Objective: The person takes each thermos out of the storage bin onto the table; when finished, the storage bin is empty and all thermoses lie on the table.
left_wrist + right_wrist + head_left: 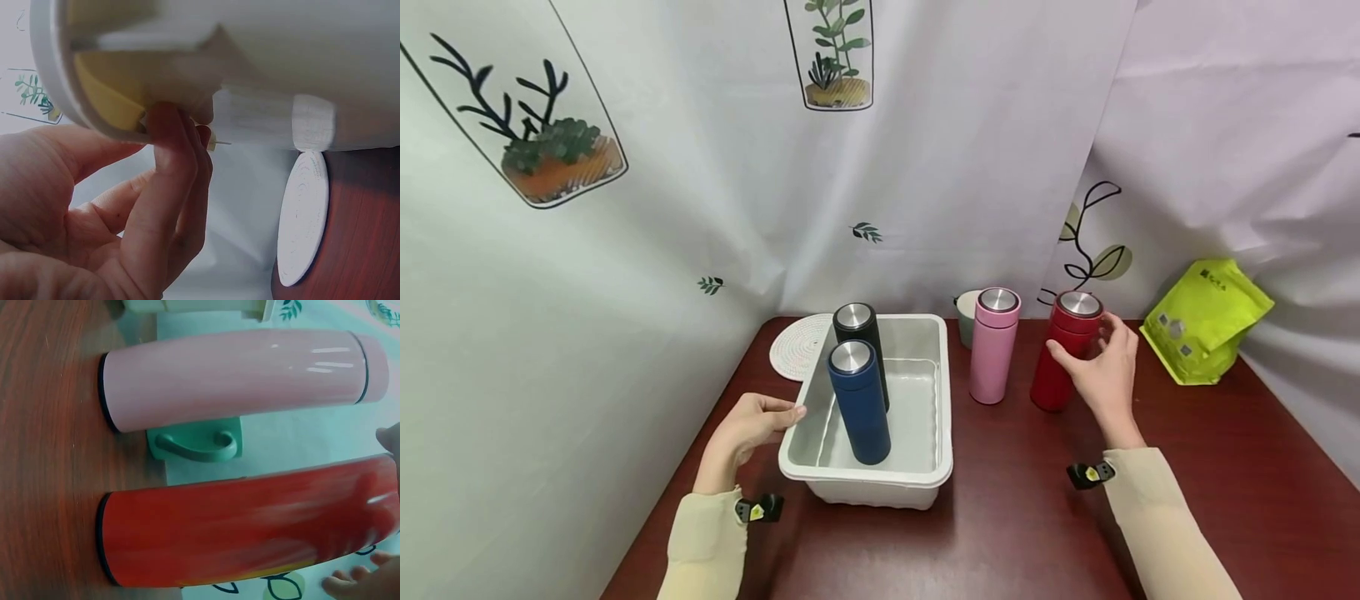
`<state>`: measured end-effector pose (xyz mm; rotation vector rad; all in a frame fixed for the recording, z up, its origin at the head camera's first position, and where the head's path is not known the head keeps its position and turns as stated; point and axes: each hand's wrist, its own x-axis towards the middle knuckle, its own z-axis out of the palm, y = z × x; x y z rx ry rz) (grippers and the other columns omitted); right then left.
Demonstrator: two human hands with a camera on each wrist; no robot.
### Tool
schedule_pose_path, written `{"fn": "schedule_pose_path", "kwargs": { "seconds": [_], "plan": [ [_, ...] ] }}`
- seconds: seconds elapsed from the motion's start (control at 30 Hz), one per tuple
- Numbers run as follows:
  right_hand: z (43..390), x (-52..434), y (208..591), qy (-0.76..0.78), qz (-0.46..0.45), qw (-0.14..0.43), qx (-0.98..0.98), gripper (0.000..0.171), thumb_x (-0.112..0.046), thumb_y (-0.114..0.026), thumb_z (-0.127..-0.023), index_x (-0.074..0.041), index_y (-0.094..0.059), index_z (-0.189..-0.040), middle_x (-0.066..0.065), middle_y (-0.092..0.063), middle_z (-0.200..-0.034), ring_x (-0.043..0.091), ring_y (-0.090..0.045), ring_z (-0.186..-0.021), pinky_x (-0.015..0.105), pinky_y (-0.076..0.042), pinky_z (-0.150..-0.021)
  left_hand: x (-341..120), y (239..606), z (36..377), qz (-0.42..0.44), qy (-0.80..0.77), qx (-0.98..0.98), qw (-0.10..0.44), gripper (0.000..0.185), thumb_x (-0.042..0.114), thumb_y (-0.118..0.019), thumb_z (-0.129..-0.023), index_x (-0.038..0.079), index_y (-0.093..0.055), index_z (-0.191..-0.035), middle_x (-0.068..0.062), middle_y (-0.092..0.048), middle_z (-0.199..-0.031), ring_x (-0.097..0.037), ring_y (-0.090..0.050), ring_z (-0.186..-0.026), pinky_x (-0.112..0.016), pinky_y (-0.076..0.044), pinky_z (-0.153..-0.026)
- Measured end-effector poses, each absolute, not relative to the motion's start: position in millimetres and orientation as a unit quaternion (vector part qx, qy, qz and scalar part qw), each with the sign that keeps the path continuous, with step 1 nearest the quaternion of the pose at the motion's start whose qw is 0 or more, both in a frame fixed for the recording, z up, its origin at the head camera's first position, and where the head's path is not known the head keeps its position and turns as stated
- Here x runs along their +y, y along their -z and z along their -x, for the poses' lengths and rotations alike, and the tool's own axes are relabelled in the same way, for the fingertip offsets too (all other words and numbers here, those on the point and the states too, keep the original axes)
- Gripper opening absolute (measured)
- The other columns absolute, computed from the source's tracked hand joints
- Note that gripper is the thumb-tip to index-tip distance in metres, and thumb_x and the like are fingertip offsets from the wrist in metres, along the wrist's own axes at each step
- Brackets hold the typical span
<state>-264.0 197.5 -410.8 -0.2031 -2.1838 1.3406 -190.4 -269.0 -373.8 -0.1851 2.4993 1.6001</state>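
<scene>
Right grip (1107,371), unclosed, is straddling the red thermos (1052,377); left grip (752,427) is pinching the bin (867,478). That stiff, slick-looking thermos is probably wanting a mid-body hold.

Screened-off table (1015,525), plant-print sheeting (970,167) around.

2 btls (861,417) (869,329) in tub (917,400), other btls (992,354) (1054,375) R (bag (1208,321) farther R).

White printed sheeting (970,183) walls in the back and both sides, creased at right. Prints: jarred plants upper left (557,158) and top centre, leaf sprig (866,232) mid-frame, line-drawn vine (1097,258) right of centre. Dark red wood-grain table (1015,525) fills lower frame. Soft light, faint sheen lower centre.
</scene>
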Motion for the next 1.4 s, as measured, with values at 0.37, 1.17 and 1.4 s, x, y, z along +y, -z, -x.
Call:
{"fn": "schedule_pose_path", "kwargs": {
  "seconds": [0.37,1.17,1.4],
  "plan": [
    [244,193,404,-0.529,0.078,0.342,-0.773,0.085,-0.020,-0.084,-0.076,-0.008,-0.036,-0.145,0.014,-0.047,-0.135,0.028,-0.048,-0.125,0.030,-0.040,-0.112,-269,373,191,0.067,-0.530,0.841,0.087,0.040,0.012,-0.070,-0.090,-0.018,-0.062,-0.115,-0.026,-0.068,-0.107,-0.024,-0.068,-0.090,-0.048,-0.058,-0.082],
    [227,151,374,-0.630,-0.034,0.339,-0.698,0.072,0.005,-0.080,-0.074,0.001,-0.047,-0.138,0.015,-0.056,-0.131,0.012,-0.054,-0.116,0.018,-0.045,-0.102,-269,374,192,0.071,-0.527,0.842,0.088,0.039,0.011,-0.068,-0.091,-0.018,-0.061,-0.116,-0.029,-0.066,-0.112,-0.029,-0.068,-0.094,-0.049,-0.057,-0.085],
    [227,127,378,-0.645,-0.062,0.313,-0.695,0.067,0.005,-0.080,-0.074,0.001,-0.051,-0.135,0.016,-0.060,-0.125,0.018,-0.059,-0.115,0.018,-0.046,-0.100,-269,374,193,0.082,-0.526,0.842,0.091,0.037,0.012,-0.070,-0.090,-0.016,-0.063,-0.114,-0.025,-0.069,-0.108,-0.025,-0.070,-0.089,-0.046,-0.059,-0.083]
  ]
}}
